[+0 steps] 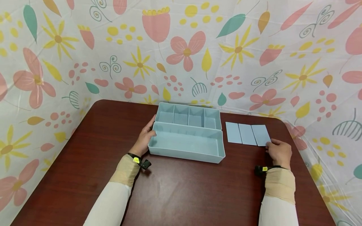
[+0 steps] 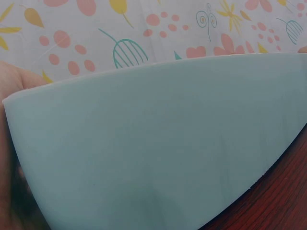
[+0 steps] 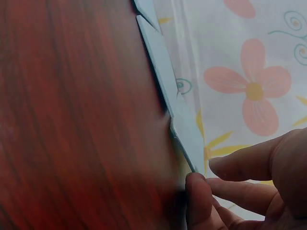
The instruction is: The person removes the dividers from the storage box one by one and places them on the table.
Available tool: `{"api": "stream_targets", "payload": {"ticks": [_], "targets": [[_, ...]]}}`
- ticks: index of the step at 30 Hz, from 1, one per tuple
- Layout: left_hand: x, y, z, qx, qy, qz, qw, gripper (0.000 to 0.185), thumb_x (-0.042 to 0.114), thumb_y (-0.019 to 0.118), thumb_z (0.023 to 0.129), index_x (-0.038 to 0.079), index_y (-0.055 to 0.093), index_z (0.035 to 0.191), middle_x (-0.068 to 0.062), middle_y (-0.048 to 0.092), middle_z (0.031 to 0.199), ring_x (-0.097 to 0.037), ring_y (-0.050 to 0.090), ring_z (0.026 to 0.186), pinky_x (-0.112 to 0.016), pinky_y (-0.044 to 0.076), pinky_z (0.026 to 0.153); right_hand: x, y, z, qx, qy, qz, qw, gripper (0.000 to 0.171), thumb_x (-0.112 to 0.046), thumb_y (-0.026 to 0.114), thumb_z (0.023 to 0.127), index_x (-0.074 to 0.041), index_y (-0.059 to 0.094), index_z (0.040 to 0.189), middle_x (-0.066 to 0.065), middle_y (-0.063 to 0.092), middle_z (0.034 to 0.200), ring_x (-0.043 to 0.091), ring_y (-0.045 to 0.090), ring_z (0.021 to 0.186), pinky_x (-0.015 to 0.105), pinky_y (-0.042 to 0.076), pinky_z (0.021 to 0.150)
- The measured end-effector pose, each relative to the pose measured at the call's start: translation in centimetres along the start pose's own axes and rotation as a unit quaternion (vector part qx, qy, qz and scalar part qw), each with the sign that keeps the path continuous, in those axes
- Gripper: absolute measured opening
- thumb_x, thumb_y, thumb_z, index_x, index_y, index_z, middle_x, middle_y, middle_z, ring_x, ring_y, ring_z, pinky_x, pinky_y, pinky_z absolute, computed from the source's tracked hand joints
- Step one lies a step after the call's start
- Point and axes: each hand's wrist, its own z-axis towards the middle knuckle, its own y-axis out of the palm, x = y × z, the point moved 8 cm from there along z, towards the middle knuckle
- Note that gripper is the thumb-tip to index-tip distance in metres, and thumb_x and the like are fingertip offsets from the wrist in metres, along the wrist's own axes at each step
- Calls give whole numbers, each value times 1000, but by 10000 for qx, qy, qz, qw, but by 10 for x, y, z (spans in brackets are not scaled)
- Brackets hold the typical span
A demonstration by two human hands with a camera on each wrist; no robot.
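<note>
A pale blue tray [image 1: 183,142] with one long open compartment sits in front of a second pale blue tray [image 1: 181,124] split into several sections. My left hand [image 1: 144,139] grips the front tray's left end, thumb over the rim, the other fingers along the outside. In the left wrist view the tray's wall [image 2: 158,139] fills most of the picture. To the right, three thin light blue panels lie side by side: left panel [image 1: 233,132], middle panel [image 1: 247,134], right panel [image 1: 260,135]. My right hand [image 1: 279,153] pinches the right panel's near right corner with its fingertips.
Everything rests on a dark reddish-brown wooden table [image 1: 181,191]. A white curtain [image 1: 186,37] printed with flowers and leaves surrounds its back and sides. The panels lie near the table's back right corner, a short gap from the trays.
</note>
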Motion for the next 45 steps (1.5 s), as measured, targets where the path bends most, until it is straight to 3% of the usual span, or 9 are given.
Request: {"api": "stream_targets", "payload": {"ticks": [5, 16, 21, 27, 32, 39, 45], "targets": [[3, 1, 0, -23, 27, -41, 10000, 87, -5, 42, 89, 27, 20, 168, 11, 15, 173, -17, 3, 160, -54, 14, 119, -2, -3, -2, 37, -34, -222, 9997, 51, -17, 59, 99, 0, 58, 146, -16, 61, 68, -3, 62, 59, 17, 55, 58], [3, -1, -1, -24, 45, -90, 9999, 88, -5, 42, 89, 28, 20, 167, 10, 15, 174, -17, 4, 160, -53, 15, 119, -13, -9, -7, 91, -45, -307, 9995, 50, -26, 59, 102, -4, 59, 146, -18, 62, 70, -1, 62, 62, 20, 54, 58], [2, -1, -3, -10, -3, -112, 9999, 89, -4, 42, 89, 38, 23, 165, 12, 15, 173, -17, 4, 160, -52, 16, 117, -27, -3, -15, 14, -206, -532, 9984, 53, -36, 56, 103, -9, 58, 149, 2, 71, 97, 0, 62, 73, 18, 53, 62], [-3, 1, -3, -55, -42, -149, 9999, 89, -5, 42, 89, 33, 21, 167, 11, 14, 174, -20, 6, 159, -51, 18, 114, -55, 11, -33, -119, -762, -961, 9924, 60, -46, 51, 104, -12, 54, 152, 20, 69, 123, -2, 61, 74, 19, 50, 62], [-2, 3, -1, -68, 21, -138, 9999, 87, -4, 43, 89, 28, 20, 168, 11, 14, 174, -18, 3, 160, -53, 16, 118, -92, 34, -55, -279, -1592, -1264, 9787, 59, -45, 51, 105, -10, 54, 152, 23, 66, 126, -5, 60, 71, 25, 50, 61], [1, 3, 0, -57, 60, -110, 9999, 88, -4, 42, 90, 35, 23, 166, 10, 14, 174, -18, 2, 160, -54, 14, 120, -142, 71, -87, -666, -2521, -1568, 9526, 54, -41, 53, 106, -5, 57, 146, 23, 65, 121, 28, 62, 85, 34, 46, 63], [2, 0, 1, -86, 92, -116, 9999, 87, -6, 42, 90, 28, 20, 167, 9, 14, 174, -17, 1, 161, -55, 12, 122, -187, 88, -102, -813, -2980, -1788, 9341, 50, -39, 55, 105, -4, 61, 140, 18, 68, 110, 31, 61, 86, 40, 47, 70]]}}
